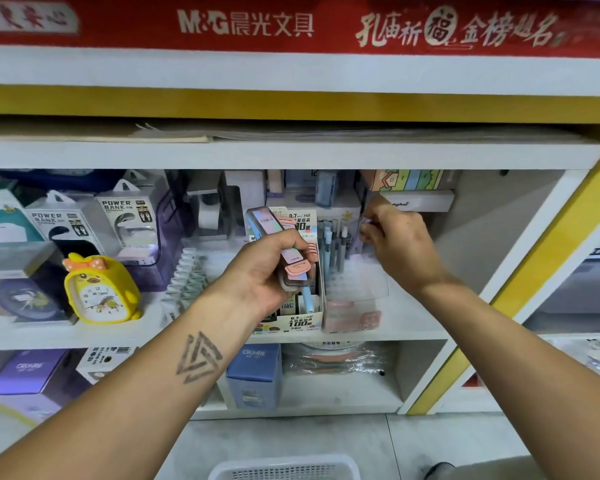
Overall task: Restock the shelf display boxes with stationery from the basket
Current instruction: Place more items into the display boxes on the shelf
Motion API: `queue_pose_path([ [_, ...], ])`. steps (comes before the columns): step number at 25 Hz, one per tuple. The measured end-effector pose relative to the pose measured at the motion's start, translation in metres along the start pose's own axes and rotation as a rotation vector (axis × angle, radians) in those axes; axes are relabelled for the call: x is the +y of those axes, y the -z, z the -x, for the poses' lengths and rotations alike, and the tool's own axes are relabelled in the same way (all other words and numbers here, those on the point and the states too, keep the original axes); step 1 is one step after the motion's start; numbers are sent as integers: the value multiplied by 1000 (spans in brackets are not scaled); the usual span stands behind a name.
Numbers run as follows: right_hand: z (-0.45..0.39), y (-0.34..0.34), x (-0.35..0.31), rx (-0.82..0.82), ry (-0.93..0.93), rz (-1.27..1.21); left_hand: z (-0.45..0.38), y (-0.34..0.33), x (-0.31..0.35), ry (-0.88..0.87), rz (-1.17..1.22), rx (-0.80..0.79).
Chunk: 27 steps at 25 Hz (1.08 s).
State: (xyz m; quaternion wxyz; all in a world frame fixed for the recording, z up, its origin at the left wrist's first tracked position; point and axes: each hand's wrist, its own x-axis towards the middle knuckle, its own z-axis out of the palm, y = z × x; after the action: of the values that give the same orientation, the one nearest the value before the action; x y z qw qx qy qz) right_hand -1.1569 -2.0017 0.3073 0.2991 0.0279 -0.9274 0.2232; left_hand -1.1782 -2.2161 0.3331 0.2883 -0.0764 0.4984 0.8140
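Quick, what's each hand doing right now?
Left hand: grips a bundle of lead cases.
Right hand: pinches something small; what it is cannot be told.
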Motion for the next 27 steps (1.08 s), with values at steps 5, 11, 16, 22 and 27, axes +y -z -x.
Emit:
queue_pose_path([
  [5,1,-6,-6,-42,21,39,2,3,2,-8,9,-11],
  [11,-2,-12,-9,-161,0,193,4,6,3,17,28,-12],
  [16,4,-9,-19,-62,-17,304,6,5,1,24,-19,-27],
  [22,16,-5,-17,-211,-127,269,11,3,-2,51,-63,-70],
  [27,16,1,-17,-211,-210,241,15,3,-5,94,-51,-130],
])
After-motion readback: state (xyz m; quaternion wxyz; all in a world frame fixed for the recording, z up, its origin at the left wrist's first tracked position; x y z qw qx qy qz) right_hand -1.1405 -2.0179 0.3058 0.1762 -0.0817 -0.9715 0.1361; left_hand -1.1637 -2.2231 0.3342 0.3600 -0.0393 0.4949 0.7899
